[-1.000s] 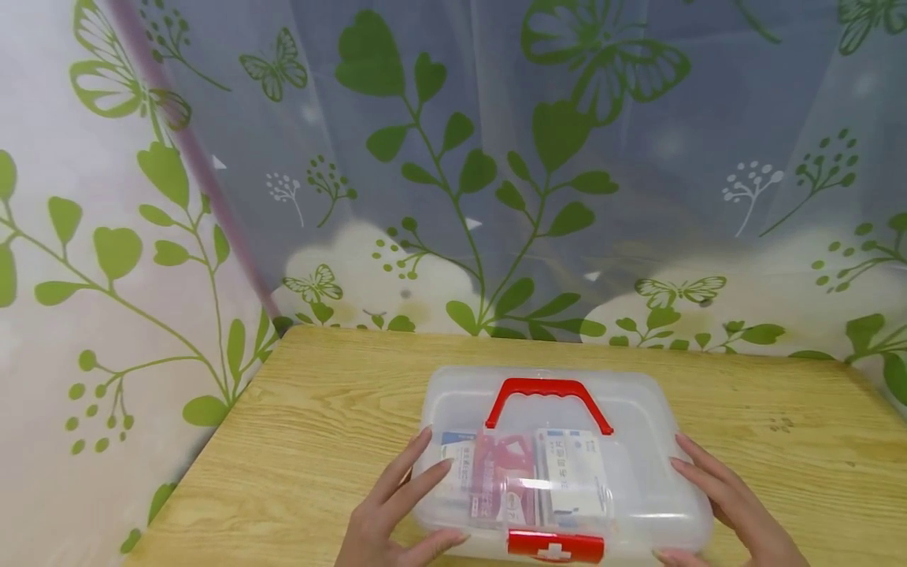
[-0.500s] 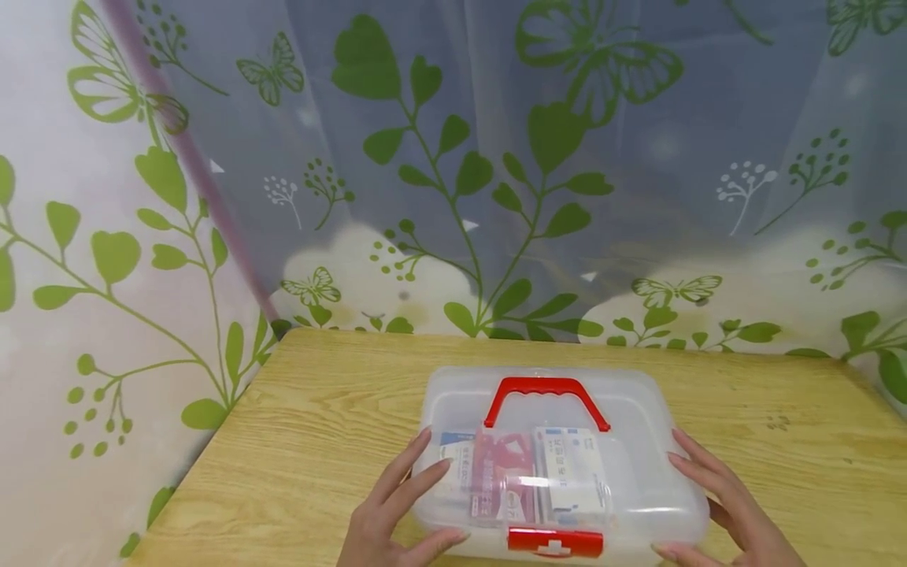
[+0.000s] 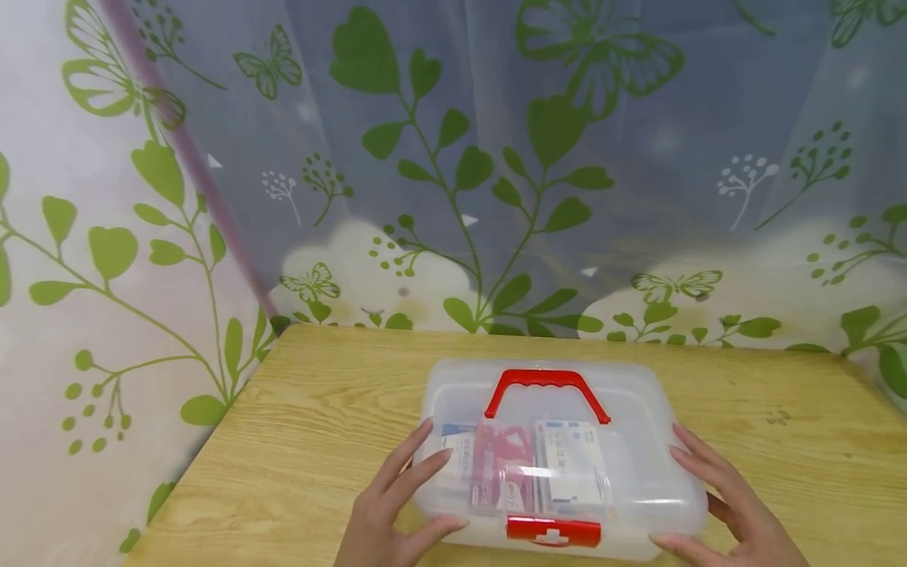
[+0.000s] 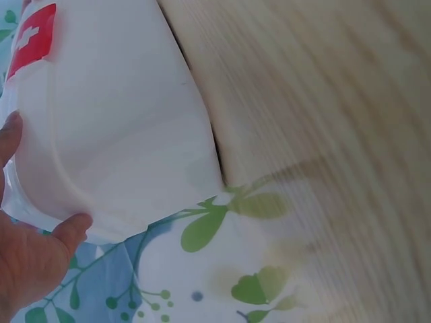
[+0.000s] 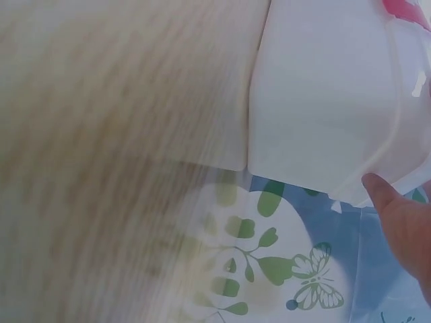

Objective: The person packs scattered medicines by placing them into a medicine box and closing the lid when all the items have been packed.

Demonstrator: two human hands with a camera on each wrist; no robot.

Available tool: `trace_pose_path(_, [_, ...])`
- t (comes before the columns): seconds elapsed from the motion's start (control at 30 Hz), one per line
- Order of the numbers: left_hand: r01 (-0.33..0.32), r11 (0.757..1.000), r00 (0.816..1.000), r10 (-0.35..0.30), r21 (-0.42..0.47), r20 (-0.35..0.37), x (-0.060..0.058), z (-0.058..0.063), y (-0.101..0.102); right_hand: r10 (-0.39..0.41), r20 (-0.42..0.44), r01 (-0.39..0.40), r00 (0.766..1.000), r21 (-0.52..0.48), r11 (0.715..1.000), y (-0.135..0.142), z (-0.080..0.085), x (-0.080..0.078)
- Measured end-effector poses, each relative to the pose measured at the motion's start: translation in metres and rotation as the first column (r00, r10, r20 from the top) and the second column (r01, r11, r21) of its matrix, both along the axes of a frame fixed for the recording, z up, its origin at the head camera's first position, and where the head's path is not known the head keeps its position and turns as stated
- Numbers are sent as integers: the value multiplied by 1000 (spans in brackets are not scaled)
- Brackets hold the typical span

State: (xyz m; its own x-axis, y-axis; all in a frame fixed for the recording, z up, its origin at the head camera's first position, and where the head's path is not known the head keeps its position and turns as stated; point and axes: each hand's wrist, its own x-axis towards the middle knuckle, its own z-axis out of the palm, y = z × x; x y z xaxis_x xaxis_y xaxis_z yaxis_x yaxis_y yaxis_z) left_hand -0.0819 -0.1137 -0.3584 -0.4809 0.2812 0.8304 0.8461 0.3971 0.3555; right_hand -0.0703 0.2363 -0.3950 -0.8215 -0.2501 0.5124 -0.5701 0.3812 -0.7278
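Observation:
A clear plastic first-aid box (image 3: 641, 465) lies on the wooden table, its lid down. On top is a red carry handle (image 3: 549, 378), and a red latch (image 3: 553, 531) with a white cross closes the front. Through the lid show a pink packet (image 3: 503, 468) and a white-and-blue carton (image 3: 570, 465). My left hand (image 3: 393, 500) grips the left end, fingers over the lid and thumb at the front. At the opposite end, my right hand (image 3: 733, 496) holds the right side, its thumb by the front corner. Both wrist views show the box's pale wall (image 4: 121, 128) beside a fingertip.
The wood-grain table (image 3: 319, 402) extends on both sides of the box. Behind it hangs a curtain (image 3: 439, 181) printed with green leaves and butterflies. More of the same printed cloth (image 3: 106, 315) stands along the left edge.
The whole view has shifted slightly. The box and both hands sit a little higher in the picture, slightly farther from me; the grip looks the same.

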Motion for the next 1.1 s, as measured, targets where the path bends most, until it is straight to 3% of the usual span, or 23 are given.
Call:
trace_pose_path(0.07, [-6,1000,1000,6,-5,-4,-1,0,-1,-22,39,22,999,14,1000,-1,2,0])
trace_pose_path(0.2, [-22,999,1000,22,-36,4,-10,-18,-7,-68,104,65,992,35,997,-3,4,-1])
trace_pose_path(0.33, [-39,996,997,44,-78,60,-18,-33,-13,-57,83,55,995,28,998,-4,4,-4])
trace_pose_path(0.53, [-34,994,992,47,-103,121,-22,-32,-16,-34,88,33,995,13,999,-4,4,-9])
trace_pose_path(0.83, [-57,991,992,70,-123,105,-27,-32,-18,-17,90,16,996,18,1000,-4,2,-15])
trace_pose_path(0.97, [-70,985,992,86,-156,98,-28,-32,-19,-24,124,22,992,18,1000,-4,4,-16])
trace_pose_path(1.1, [-82,973,989,107,-218,104,-28,-30,-21,-24,92,17,995,74,997,-1,6,-16])
